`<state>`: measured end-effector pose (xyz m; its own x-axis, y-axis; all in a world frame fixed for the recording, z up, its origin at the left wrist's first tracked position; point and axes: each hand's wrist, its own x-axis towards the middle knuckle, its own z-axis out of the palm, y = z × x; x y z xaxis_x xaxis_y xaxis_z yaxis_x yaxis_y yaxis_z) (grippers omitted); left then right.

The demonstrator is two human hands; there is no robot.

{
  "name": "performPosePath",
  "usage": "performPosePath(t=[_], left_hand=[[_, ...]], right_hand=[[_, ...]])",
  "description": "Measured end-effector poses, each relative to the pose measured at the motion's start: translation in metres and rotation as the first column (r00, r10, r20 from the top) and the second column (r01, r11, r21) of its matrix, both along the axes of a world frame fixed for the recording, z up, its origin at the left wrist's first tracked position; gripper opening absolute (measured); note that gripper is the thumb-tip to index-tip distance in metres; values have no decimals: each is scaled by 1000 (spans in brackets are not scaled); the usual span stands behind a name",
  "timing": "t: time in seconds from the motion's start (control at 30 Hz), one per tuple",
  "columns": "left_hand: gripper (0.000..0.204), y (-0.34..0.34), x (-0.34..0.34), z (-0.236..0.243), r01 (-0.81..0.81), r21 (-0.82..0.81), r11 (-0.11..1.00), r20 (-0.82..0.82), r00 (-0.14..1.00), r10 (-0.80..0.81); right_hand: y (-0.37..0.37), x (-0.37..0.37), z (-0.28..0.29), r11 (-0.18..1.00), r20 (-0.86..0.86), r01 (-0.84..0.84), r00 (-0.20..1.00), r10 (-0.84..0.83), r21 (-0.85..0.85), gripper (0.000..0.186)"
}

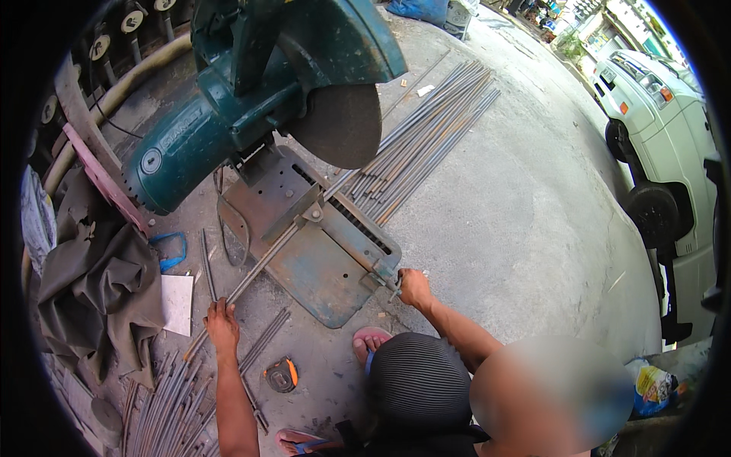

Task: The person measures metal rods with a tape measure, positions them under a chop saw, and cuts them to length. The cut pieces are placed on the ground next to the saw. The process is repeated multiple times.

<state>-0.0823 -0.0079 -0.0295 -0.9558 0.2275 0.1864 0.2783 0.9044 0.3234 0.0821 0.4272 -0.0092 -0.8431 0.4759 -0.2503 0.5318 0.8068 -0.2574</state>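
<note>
The left hand (221, 327) is closed around thin metal rods (263, 263) that slope up into the clamp (311, 215) of a green chop saw (263, 114) (a tape measure (282, 375) lies on the ground nearby). Farther right, the right hand (414, 288) grips the screw handle (395, 290) at the base's edge.

You have, along your left, a crumpled dark sheet (91, 282), with a white rectangular panel (177, 305) just beside it, a blue strap (183, 251) lying beyond that panel, and a long pink strip (95, 169) slanting down to the sheet. To your right, a white vehicle (659, 114) stands on the pale concrete (525, 198); nearer you, a blue, yellow and white packet (653, 387). Well ahead of you: a blue bag (417, 9).
</note>
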Motion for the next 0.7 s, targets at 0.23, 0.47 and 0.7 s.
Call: performPosePath(t=[0.23,0.47,0.7], left_hand=[[28,-3,2,1,-4,16,1000,-21,1000,4],[28,1,1,4,-23,1,1000,22,999,23],[29,1,2,2,-26,-19,999,-9,1000,26]], right_hand=[[-14,14,40,991,-77,-78,995,70,-105,64],[-46,44,42,968,-389,-225,886,251,111,78],[-54,46,22,968,-474,-167,848,239,189,73]])
